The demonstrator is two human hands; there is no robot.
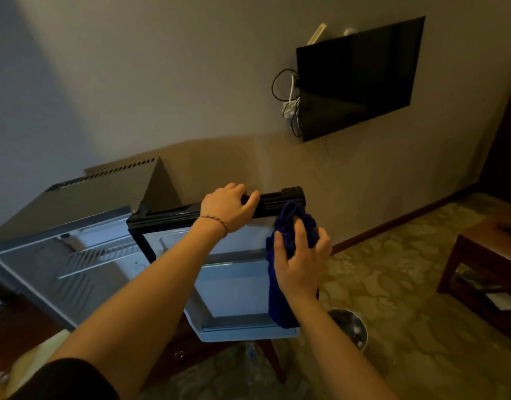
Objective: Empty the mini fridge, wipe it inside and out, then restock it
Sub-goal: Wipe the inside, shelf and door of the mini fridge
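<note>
Sleeve [66,379]: dark, on the left arm at bottom edge of view; forearm bare beyond it.
Right hand [302,264]: closed around a bunched dark blue cloth [289,226], thumb on the near side, fingers wrapped over the wad. Loose end of the cloth hangs straight down past the wrist, reaching the door's lower edge.
Cloth contact: upper wad pressed to the inner face of the door, at its top outer corner, just under the black top edge.
Left hand [229,207]: gripping the top edge of the door, fingers curled over the far side, thumb on the near side. Thin bracelet [215,219] at the wrist.
Fridge door [234,284]: swung wide open, inner face toward the camera. Pale lining, moulded shelf rails across it, black frame along top and hinge side. Long axis runs top to bottom; free edge points right, hinge on the left.
Mini fridge [89,197]: stands left of centre on dark wooden furniture, back near the wall, opening toward the camera. Dark cabinet, vent slots along the rear of the top. Interior pale, one wire shelf [101,255] visible; no contents seen.
Bin [351,327]: round, on the patterned carpet just right of the door's lower corner.
Side table [485,272]: dark wood, right edge of view.
TV [358,79]: black, wall-mounted, cables hanging at its left side.
</note>
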